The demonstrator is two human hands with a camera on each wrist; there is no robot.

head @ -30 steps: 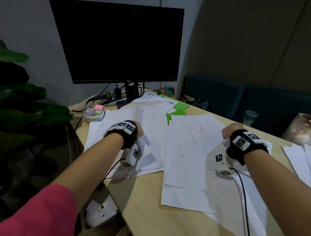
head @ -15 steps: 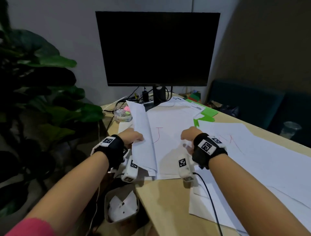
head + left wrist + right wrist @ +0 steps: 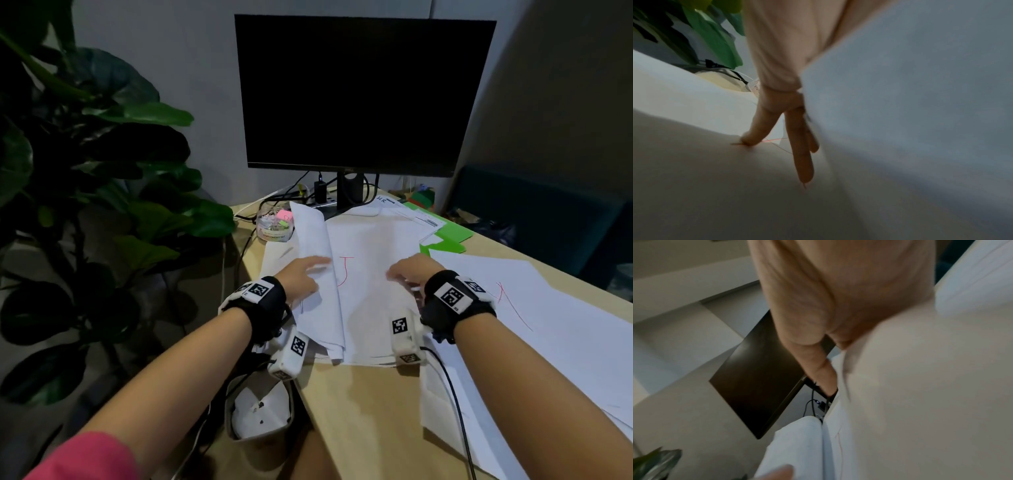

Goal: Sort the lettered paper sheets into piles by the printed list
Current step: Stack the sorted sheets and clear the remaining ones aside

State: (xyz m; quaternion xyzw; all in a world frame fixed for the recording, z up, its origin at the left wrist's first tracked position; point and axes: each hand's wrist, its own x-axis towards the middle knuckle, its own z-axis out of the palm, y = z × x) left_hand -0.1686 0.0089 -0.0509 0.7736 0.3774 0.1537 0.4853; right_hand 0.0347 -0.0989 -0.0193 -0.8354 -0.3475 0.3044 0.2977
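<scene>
Head view, centre of frame: the left hand [image 3: 301, 279] holds back a lifted sheaf of white paper sheets [image 3: 317, 270], fingers [image 3: 801, 155] straight against it, baring the white sheet with a red J [image 3: 370, 284] flat on the pale wooden counter [image 3: 359, 411]. Its long axis runs up the frame. The right hand [image 3: 409, 274] rests on it, fingers relaxed, at the J's right, probably the nearer to take it.

Dim, soft indoor light

Head view bends at its edges; both wrist views are motion-blurred, and the monitor [image 3: 363, 92] shows no glare.
</scene>
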